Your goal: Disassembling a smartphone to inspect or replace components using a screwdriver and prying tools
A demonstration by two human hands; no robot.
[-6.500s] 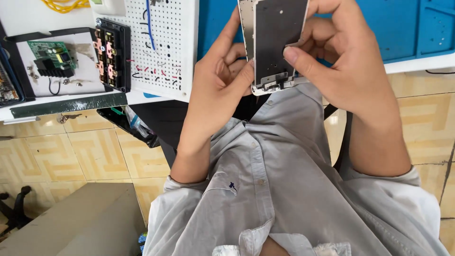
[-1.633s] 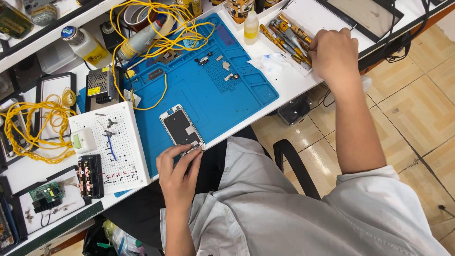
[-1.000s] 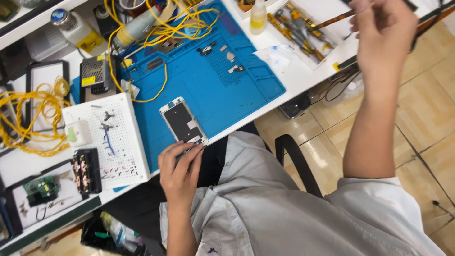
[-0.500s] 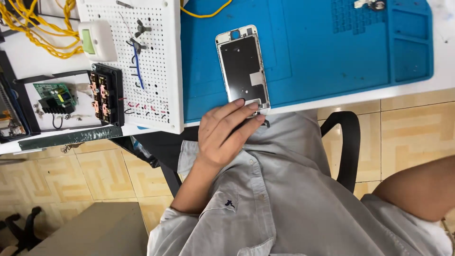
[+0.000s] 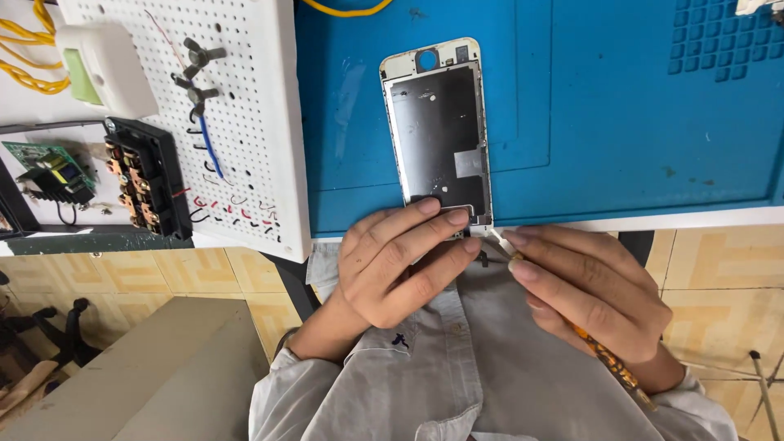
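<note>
Your left hand [image 5: 400, 265] pins the bottom end of the white-framed phone screen assembly with the dark metal back plate [image 5: 441, 139]. Fingertips lie flat across its lower edge, pressing rather than closing round it, likely so the part can't slide while you work on it. The assembly lies face down on the blue silicone repair mat [image 5: 621, 106], long axis pointing away from you, bottom end right at the near edge of the counter [image 5: 694, 219] and slightly overhanging it. That puts the end you're working on right in front of you.

Your right hand [image 5: 588, 294] has its grip clenched pencil-style on a slim orange-handled tool [image 5: 608, 367]. The handle runs back under your palm toward your wrist; the pale tip [image 5: 500, 238] sits at the assembly's bottom right corner, just beside your left fingertips. Whether the tip actually touches the frame I can't tell. The low angle suits prying or picking at that corner.

Left of the mat: a white perforated parts board [image 5: 245, 122] with small screws and a blue strip laid out on it, a white plastic box with a green label [image 5: 102, 57] at its far left corner, and a black terminal block with brass contacts [image 5: 147, 184] at the counter's near edge. A small green circuit board [image 5: 45, 167] lies further left.
</note>
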